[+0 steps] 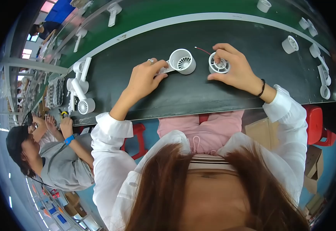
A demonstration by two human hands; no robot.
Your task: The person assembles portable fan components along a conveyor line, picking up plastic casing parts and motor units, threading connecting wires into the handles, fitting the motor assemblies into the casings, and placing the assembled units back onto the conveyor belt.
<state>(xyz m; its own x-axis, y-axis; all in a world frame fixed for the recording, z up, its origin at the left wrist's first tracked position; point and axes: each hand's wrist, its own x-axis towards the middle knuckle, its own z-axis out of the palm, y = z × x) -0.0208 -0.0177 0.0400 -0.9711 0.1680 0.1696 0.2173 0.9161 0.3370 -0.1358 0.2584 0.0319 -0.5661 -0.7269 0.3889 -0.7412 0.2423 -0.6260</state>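
My left hand is closed on the short handle of a white fan housing. This round cup has a slotted grille at its bottom, and its open side faces up toward me. To the right, my right hand grips a smaller white ring-shaped fan part with spokes, fingers on its top and thumb at its near side. A thin red wire with a small white plug runs from that part toward the housing. The two pieces are apart, both at the dark worktop.
White fan housings are heaped at the worktop's left end; others lie at the right. A single white ring stands far right. A green strip runs beyond a pale rail. A co-worker sits at left; a red stool stands right.
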